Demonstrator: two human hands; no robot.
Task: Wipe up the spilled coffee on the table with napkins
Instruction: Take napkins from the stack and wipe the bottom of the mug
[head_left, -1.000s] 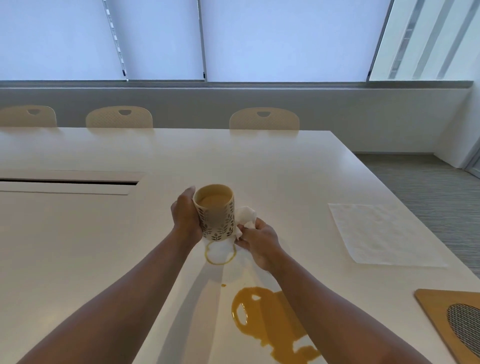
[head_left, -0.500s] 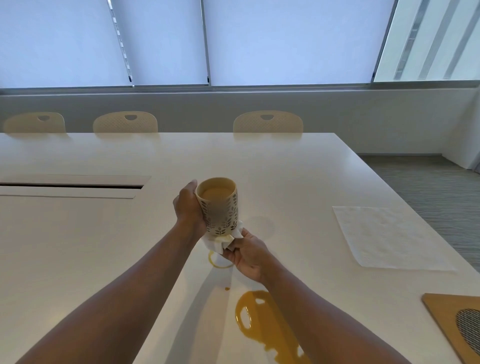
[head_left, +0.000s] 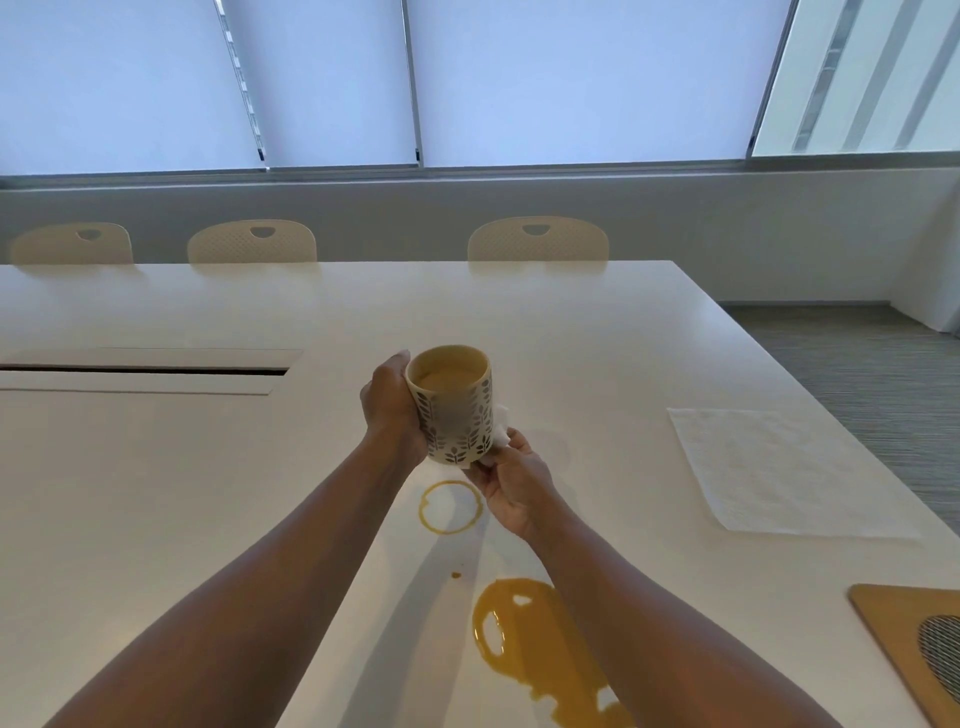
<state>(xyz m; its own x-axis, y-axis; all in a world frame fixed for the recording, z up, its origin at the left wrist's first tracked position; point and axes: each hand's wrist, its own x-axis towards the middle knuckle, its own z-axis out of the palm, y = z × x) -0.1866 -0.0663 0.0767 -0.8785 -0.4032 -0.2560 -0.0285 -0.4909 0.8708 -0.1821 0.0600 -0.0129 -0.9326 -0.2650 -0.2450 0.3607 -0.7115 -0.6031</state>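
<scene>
The left hand grips a patterned mug and holds it above the counter, tilted slightly toward the camera, with pale coffee inside. The right hand clutches a crumpled napkin pressed against the mug's lower right side and base; only a bit of white shows between the fingers and the mug.

Directly below the mug, a coffee ring marks the counter. Nearer the camera lies a small drop, then a large puddle that runs partly under the right forearm and off the bottom edge.

A flat napkin lies unfolded to the right, well apart from the spill. A wooden board with a dark mesh patch sits at the lower right corner. Three chairs stand along the far side.
</scene>
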